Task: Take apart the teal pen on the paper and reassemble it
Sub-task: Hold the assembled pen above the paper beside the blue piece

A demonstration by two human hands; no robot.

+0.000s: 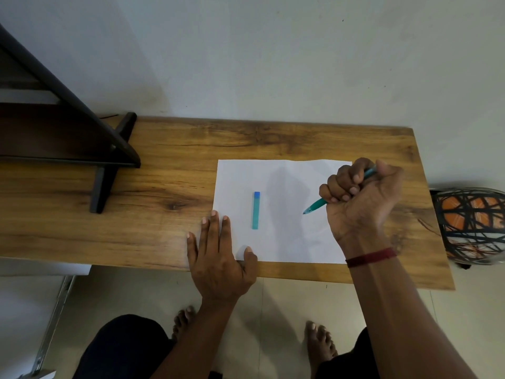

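Nearest the lens: right forearm with a dark red wristband (371, 257), rising to the right hand (363, 201), closed in a fist around the teal pen (318, 205). Pen body clamped across the palm under curled fingers, tip poking out toward the left hand and hanging just above the paper, tail end showing past the knuckles on the far side. Probably gripped this firmly to steady the barrel for twisting or pulling the next part loose.

Broad wooden surface (175, 187) beneath everything, dark shelf frame (109, 160) well off beyond the left hand.

White paper (287, 242) lying between the two hands, likely there as a plain backdrop to keep small parts visible and together.

Left hand (218, 258) spread flat, fingers wide, holding nothing, pressed on the near corner of the paper; seemingly pinning the sheet against sliding.

Cap (256, 210), teal with a blue end, lying alone on the paper just beyond the left hand's fingertips, well apart from the right hand. Already off the pen, so first step of disassembly judged done.

No brand, label or writing legible on pen, cap or paper.
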